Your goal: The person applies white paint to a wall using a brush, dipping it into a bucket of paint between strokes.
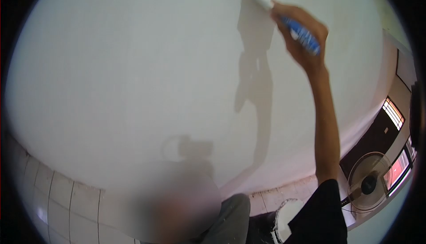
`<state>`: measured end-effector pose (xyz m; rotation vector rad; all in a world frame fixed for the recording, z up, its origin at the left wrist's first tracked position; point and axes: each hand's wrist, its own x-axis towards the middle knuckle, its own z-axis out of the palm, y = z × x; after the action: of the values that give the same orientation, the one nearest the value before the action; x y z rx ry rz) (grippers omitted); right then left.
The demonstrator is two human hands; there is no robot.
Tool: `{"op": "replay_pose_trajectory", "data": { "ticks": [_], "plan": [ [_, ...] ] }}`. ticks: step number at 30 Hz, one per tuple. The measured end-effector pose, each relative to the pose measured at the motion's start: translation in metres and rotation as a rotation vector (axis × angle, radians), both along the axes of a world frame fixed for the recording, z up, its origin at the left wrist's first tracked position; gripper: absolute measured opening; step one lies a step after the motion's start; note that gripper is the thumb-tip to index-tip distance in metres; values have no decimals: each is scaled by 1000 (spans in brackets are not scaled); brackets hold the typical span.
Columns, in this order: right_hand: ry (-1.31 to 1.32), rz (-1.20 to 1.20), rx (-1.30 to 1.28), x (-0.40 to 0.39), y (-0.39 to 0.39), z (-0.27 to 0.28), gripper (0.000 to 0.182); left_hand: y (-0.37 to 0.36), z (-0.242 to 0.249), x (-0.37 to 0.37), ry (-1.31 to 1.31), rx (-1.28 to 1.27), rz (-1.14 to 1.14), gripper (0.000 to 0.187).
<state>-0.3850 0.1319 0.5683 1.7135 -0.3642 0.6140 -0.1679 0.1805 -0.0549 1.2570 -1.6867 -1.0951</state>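
Observation:
My right hand (304,35) is raised high against the pale wall (155,75), fingers wrapped round a paintbrush (306,35). Its blue handle carries white markings and lies across the palm. The brush's white head points up and left, at or very near the wall; whether it touches is hard to tell. A shadow of the hand and brush falls on the wall just to the left. At the bottom, a smeared patch covers a skin-toned shape that may be my left hand (175,213); its fingers cannot be made out.
A white-topped bucket (288,215) stands on the floor beside my knee (235,215), partly behind my dark sleeve (324,213). At right is a fan (369,184), with barred windows (393,113) beyond. Light floor tiles (62,195) run along the wall's base.

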Motion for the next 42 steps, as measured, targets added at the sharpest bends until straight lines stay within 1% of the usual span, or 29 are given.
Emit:
{"op": "replay_pose_trajectory", "data": {
  "ticks": [1,2,5,6,7,8,10,11,12,14,15,16,17,19,21,23,26,27,28,29,30,32,33,35,37,38,40,41,42],
  "plan": [
    [-67,-91,43,2,5,-39,28,-1,-5,1,-33,-61,14,12],
    [-86,-101,106,2,5,-78,28,-2,-10,2,-72,-117,25,12],
    [-149,-76,342,10,13,-202,25,0,-9,3,26,6,-10,11],
    [-209,-130,455,18,19,-254,24,0,-9,3,82,48,-40,11],
    [-251,-28,546,22,19,-306,24,3,1,4,236,240,-87,12],
    [-236,-113,706,27,28,-350,24,6,12,4,388,418,-130,14],
    [-278,-106,822,41,32,-431,22,2,30,9,535,563,-195,16],
    [-316,-104,884,46,39,-461,25,5,34,8,610,637,-231,17],
    [-352,-102,945,51,48,-485,27,9,34,3,763,694,-191,18],
    [-426,-118,1168,56,75,-525,32,18,32,-11,1079,783,-104,22],
    [-477,-118,1172,57,87,-543,34,20,19,-16,1097,852,-73,23],
    [-529,-118,1172,57,96,-558,36,22,2,-20,1114,919,-43,25],
    [-576,-114,1169,56,103,-566,38,22,0,-24,1135,978,-12,27],
    [-631,-117,1237,48,117,-578,44,27,0,-36,1089,978,-19,29],
    [-694,-110,1299,43,126,-584,47,29,-3,-44,985,1008,-35,30],
    [-757,-91,1342,42,132,-589,49,14,-29,-54,890,1052,-67,29],
    [-1297,55,1330,28,143,-604,42,-21,-67,-75,857,1171,-115,23],
    [-1398,90,1257,20,147,-602,40,-29,-66,-79,848,1226,-132,23],
    [-1493,122,1181,8,152,-600,38,-34,-66,-83,865,1201,-118,22],
    [-1580,156,1097,-4,153,-598,36,-39,-51,-89,886,1167,-110,23],
    [-1693,133,1103,-17,149,-601,34,-49,-34,-97,908,1129,-112,24],
    [-1952,70,1107,-35,153,-613,31,-54,34,-109,750,951,-96,23],
    [-1949,-1,1103,-40,156,-622,31,-48,73,-111,657,878,-89,23],
    [-1957,-166,1113,-49,152,-628,29,-27,150,-115,627,710,-100,23],
    [-1935,-141,1158,-47,152,-636,28,-12,209,-121,665,464,-105,24],
    [-1916,-129,1186,-46,154,-639,28,-5,234,-122,683,345,-102,20],
    [-1824,-158,1209,-45,157,-647,27,0,279,-123,709,190,-132,21],
    [-1779,-166,1218,-43,159,-651,27,-3,290,-120,710,150,-175,29],
    [-1803,-153,1235,-42,158,-644,25,-3,296,-123,699,105,-169,32]
  ]
}}
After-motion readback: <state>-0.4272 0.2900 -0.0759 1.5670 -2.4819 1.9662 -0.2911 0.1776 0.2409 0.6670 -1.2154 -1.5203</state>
